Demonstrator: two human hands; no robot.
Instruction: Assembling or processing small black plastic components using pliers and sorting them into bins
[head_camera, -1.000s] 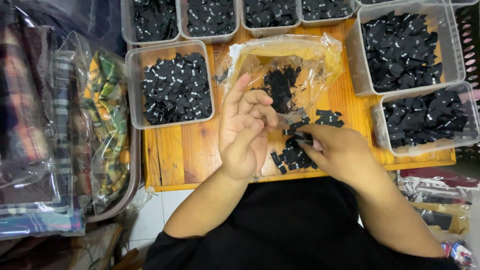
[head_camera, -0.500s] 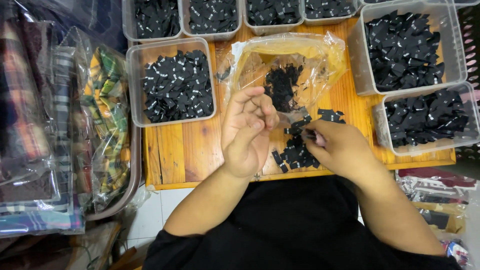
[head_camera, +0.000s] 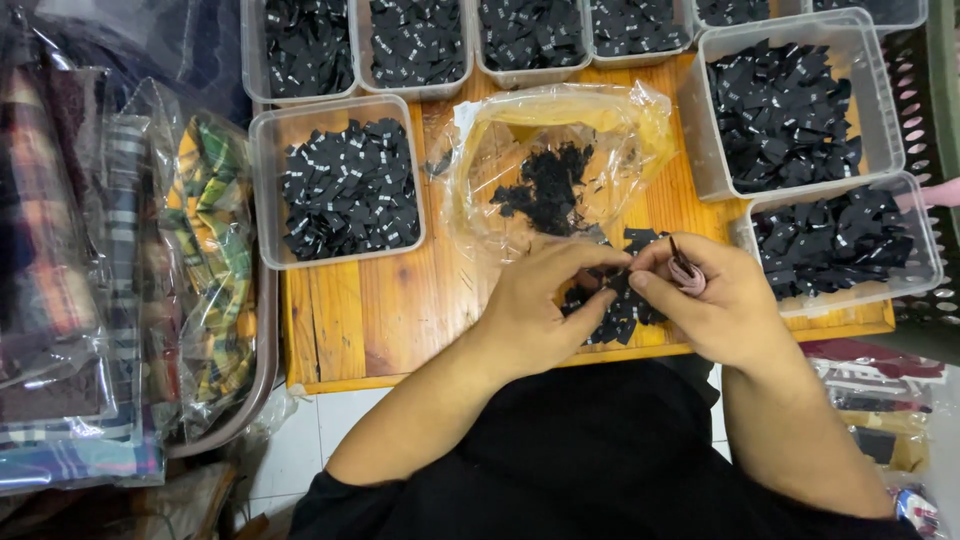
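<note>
While black labels (head_camera: 615, 310) lie beneath, left hand (head_camera: 540, 305) and right hand (head_camera: 715, 300) pinch one label together

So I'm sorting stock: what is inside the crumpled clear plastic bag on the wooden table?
Inside the crumpled clear plastic bag lies a loose heap of small black fabric pieces; its near edge is hidden by the hands.

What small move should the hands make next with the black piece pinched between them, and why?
Probably separate one black label from the loose pile and lift it clear. Both the left hand and right hand meet fingertip to fingertip over that pile, the right also holding a small tool, with sorted clear tubs alongside.
</note>
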